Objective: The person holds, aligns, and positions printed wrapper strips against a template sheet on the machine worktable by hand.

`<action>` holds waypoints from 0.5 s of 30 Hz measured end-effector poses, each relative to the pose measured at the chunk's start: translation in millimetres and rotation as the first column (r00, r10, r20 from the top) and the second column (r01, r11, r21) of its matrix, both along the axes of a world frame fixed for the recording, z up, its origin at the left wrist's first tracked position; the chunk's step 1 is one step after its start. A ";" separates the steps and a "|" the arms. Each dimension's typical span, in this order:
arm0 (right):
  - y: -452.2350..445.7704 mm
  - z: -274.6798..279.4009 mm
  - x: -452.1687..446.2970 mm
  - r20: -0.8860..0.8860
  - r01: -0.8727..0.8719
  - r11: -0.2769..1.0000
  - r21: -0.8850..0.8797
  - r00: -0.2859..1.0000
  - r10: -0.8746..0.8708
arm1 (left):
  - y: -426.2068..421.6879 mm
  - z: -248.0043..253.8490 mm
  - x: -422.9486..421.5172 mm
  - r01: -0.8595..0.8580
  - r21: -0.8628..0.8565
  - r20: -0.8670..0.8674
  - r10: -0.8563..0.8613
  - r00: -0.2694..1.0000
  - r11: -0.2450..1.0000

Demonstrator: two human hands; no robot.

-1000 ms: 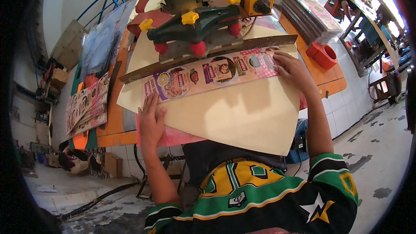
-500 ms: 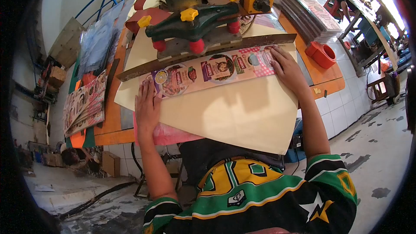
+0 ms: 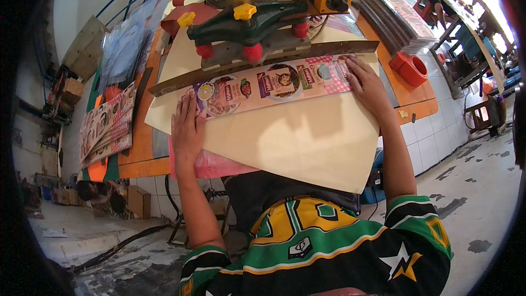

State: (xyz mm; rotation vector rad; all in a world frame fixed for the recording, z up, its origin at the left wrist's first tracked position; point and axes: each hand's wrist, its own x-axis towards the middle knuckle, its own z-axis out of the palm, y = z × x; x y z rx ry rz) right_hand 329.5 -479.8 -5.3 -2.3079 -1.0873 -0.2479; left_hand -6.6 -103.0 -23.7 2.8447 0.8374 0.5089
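1. Nearest, a sheet of pink material (image 3: pixel 222 164) shows at the near edge of the orange wooden desk (image 3: pixel 143 169).
2. Over it lies a broad cream-coloured sheet (image 3: pixel 285 140), reaching past the desk's near edge.
3. The left hand (image 3: pixel 188 131) lies palm down, fingers extended and close together, on the left end of a long printed strip in peach and purple (image 3: pixel 257 92); it is not clamped.
4. The right hand (image 3: pixel 366 86) rests on the strip's right end, fingers loosely extended, not gripping.
5. The strip lies on the cream sheet, just before a long, thin brown metal bar (image 3: pixel 342 49).
6. Beside the desk's near left corner sits a fanned pile of printed packs (image 3: pixel 108 126); at the right edge, a red ring-shaped object (image 3: pixel 410 69).
7. Beyond the bar stands a dark green metal press head with yellow knobs (image 3: pixel 249 24).
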 end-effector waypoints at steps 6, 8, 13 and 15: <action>0.0 0.1 1.1 -0.001 0.009 1.000 -0.016 1.000 -0.009 | 4.5 -5.7 0.4 0.014 0.022 0.024 -0.014 1.000 1.000; -0.6 0.8 1.2 0.004 0.004 1.000 -0.018 1.000 -0.003 | 4.0 -5.5 0.5 0.019 0.021 0.029 -0.020 0.999 1.000; -1.2 0.8 1.3 0.005 -0.016 1.000 -0.006 1.000 0.016 | 2.4 -3.8 0.2 0.023 0.021 0.038 -0.024 0.999 1.000; -0.2 2.2 -1.0 0.001 -0.005 1.000 -0.003 1.000 0.005 | -2.6 3.5 1.0 0.023 0.011 0.029 -0.024 0.999 1.000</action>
